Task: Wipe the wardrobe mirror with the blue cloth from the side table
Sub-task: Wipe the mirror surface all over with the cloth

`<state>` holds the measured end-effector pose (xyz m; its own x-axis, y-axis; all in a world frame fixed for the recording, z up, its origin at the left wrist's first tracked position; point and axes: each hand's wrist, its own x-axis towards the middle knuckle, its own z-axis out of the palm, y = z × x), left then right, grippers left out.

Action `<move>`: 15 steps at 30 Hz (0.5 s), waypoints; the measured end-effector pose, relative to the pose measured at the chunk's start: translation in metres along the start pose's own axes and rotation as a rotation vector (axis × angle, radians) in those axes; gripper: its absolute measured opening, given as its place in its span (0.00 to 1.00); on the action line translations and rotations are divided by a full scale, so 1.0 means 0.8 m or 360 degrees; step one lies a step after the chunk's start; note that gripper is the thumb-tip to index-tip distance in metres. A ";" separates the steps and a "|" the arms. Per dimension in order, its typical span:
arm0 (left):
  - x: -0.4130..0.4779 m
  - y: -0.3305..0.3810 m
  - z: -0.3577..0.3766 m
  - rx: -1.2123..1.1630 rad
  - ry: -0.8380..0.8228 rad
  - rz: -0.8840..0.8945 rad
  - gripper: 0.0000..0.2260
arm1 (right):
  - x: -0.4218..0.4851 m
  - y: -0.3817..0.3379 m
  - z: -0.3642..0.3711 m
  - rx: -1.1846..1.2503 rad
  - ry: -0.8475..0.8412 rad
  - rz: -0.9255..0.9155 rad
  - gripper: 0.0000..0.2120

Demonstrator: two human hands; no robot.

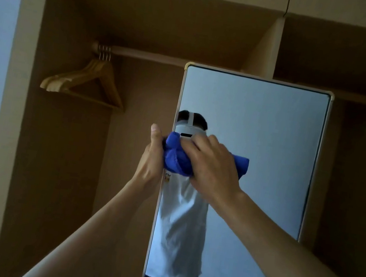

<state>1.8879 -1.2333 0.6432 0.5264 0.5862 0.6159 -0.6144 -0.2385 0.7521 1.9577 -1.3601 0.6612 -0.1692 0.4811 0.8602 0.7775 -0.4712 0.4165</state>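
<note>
Head view: the mirror [263, 127] stands in the open wardrobe [77, 13], a tall pane in a pale frame. The blue cloth [176, 159] is bunched into a wad against the glass at about nine o'clock on the pane, close to its left edge. The right hand [213, 167] lies over the wad with its fingers curled round it, pressing it to the glass. The left hand [153, 155] is at the mirror's left edge with its thumb pointing up. Its fingers are hidden behind the cloth and the frame, so I cannot tell whether they grip the frame or the cloth.

The step in hand looks like the wiping itself, and most of the pane lies toward twelve, three and six o'clock of the wad. A bunched wad touches little glass, so flattening it under the palm should cover more per pass. Overlapping strokes from the twelve o'clock edge down would avoid missed bands. The mirror looks free-standing — a steadying grip on the frame would keep it from shifting under pressure.

Wooden hangers [85, 82] hang from the rail [142, 55] at ten o'clock, well apart from both hands. The side table is not in view.
</note>
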 end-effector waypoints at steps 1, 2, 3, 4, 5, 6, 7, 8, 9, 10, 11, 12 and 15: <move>-0.001 0.001 0.000 -0.0018 0.0008 -0.0027 0.34 | -0.010 -0.005 0.003 0.0026 -0.0024 0.0012 0.22; -0.001 0.001 0.000 -0.0016 0.0005 -0.0048 0.34 | -0.017 -0.008 0.004 0.0033 -0.0050 0.0026 0.23; -0.001 0.001 0.000 0.0000 -0.0007 -0.0056 0.34 | -0.022 -0.010 0.005 0.0029 -0.0073 0.0036 0.23; -0.003 0.001 0.000 0.0023 -0.0024 -0.0054 0.33 | -0.023 -0.011 0.004 0.0019 -0.0087 0.0042 0.23; -0.003 0.000 -0.001 0.0059 -0.0040 -0.0041 0.33 | -0.021 -0.011 0.002 0.0002 -0.0102 0.0043 0.23; -0.005 0.000 -0.001 0.0106 -0.0047 -0.0022 0.32 | -0.017 -0.010 0.000 -0.0017 -0.0121 0.0045 0.23; -0.007 -0.001 -0.002 0.0158 -0.0048 0.0001 0.32 | -0.012 -0.009 -0.003 -0.0028 -0.0143 0.0055 0.22; -0.009 -0.001 -0.003 0.0215 -0.0045 0.0032 0.32 | -0.004 -0.008 -0.006 -0.0029 -0.0167 0.0077 0.21; -0.011 -0.002 -0.003 0.0267 -0.0043 0.0060 0.32 | 0.004 -0.006 -0.010 -0.0028 -0.0196 0.0109 0.20; -0.013 -0.002 -0.004 0.0315 -0.0036 0.0073 0.32 | 0.013 -0.003 -0.014 -0.0028 -0.0215 0.0148 0.19; -0.014 -0.002 -0.004 0.0362 -0.0021 0.0076 0.32 | 0.024 0.001 -0.019 -0.0031 -0.0203 0.0190 0.19; -0.015 -0.002 -0.004 0.0410 -0.0001 0.0078 0.31 | 0.036 0.007 -0.024 -0.0034 -0.0166 0.0230 0.19; -0.016 -0.004 -0.003 0.0497 0.0038 0.0083 0.29 | 0.075 0.025 -0.036 -0.0071 -0.0042 0.0288 0.16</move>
<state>1.8815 -1.2379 0.6325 0.4826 0.5844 0.6524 -0.4277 -0.4928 0.7578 1.9455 -1.3622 0.7299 -0.0130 0.4045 0.9145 0.7663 -0.5835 0.2690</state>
